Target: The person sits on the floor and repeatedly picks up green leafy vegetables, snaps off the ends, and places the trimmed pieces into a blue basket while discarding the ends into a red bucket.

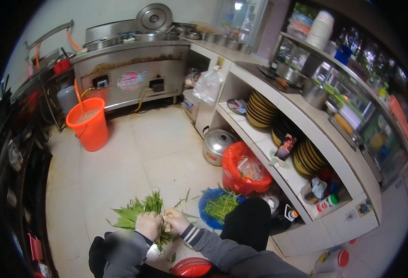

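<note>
My left hand point(148, 226) is closed on a bunch of leafy greens point(131, 213), whose leaves fan out to the left and above it. Close against it on the right is my right hand point(176, 221), its fingers bent together at the stems; what exactly they pinch is hidden. Stems and small leaves hang below both hands. To the right, cut greens point(221, 205) lie in a blue plastic bag point(204, 213) by my dark-clad knee. Loose leaves are scattered on the tiled floor point(113, 173) beyond the hands.
A red-lined bin point(233, 179) and a lidded metal pot point(219, 142) stand by the shelving, which holds stacked bowls point(259, 109). An orange bucket point(94, 133) with a hose in it is near the steel stove point(134, 76). A red round object point(192, 267) sits close below me.
</note>
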`<state>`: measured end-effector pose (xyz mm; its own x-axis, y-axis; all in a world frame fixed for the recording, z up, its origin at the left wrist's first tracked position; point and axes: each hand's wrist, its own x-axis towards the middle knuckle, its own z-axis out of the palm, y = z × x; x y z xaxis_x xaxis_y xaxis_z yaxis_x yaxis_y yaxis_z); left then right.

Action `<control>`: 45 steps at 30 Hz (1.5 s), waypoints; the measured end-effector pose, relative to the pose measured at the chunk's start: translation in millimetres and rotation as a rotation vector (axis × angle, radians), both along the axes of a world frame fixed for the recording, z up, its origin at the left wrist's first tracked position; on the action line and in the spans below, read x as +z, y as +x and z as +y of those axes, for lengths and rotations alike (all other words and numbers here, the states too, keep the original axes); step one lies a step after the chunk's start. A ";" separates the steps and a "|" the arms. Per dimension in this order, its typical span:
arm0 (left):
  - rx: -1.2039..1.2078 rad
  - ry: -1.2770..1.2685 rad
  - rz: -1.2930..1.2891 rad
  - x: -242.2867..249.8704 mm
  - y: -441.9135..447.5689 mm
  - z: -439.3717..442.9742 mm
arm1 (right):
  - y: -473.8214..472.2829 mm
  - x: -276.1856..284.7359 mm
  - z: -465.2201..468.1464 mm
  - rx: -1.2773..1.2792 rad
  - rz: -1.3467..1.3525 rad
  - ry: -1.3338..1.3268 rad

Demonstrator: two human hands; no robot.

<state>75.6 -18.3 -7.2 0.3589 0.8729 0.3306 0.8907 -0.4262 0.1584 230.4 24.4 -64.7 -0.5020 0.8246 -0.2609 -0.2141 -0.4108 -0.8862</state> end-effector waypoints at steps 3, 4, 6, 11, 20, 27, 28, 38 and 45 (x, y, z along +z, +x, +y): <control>0.066 -0.186 -0.497 -10.5 -0.6 5.3 | 2.9 8.6 0.0 0.024 0.213 -0.114; 0.148 -0.339 -0.804 -27.1 -2.5 8.7 | 3.0 14.1 -0.2 0.032 0.308 -0.153; 0.283 -0.754 -1.358 -28.3 -12.0 16.2 | 6.3 9.2 2.4 0.032 0.449 -0.208; 0.343 -0.442 -1.643 -11.4 -63.4 13.9 | 34.3 -27.3 39.2 -0.385 0.555 -0.259; 0.572 0.147 -1.597 55.3 -145.3 9.1 | 108.7 -333.7 42.6 -0.477 -0.106 -0.874; 0.789 0.215 -1.464 55.9 -170.9 -14.9 | -17.1 -338.6 -39.4 0.552 -0.841 0.040; 0.776 0.187 -1.474 56.4 -168.6 -7.4 | -23.9 -344.8 -40.5 0.570 -0.932 0.188; 0.829 0.057 -1.332 69.4 -172.0 7.6 | -111.9 -355.5 -45.9 0.045 -0.393 -0.916; 0.769 0.061 -1.363 77.3 -163.4 11.6 | -50.9 -301.9 -23.9 -0.356 -0.853 0.058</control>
<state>-87.8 -6.8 70.1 -0.7374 0.6726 0.0625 0.0940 0.0104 0.9955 179.5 0.4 -366.7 0.1266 0.9168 -0.3788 0.4149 -0.3958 -0.8192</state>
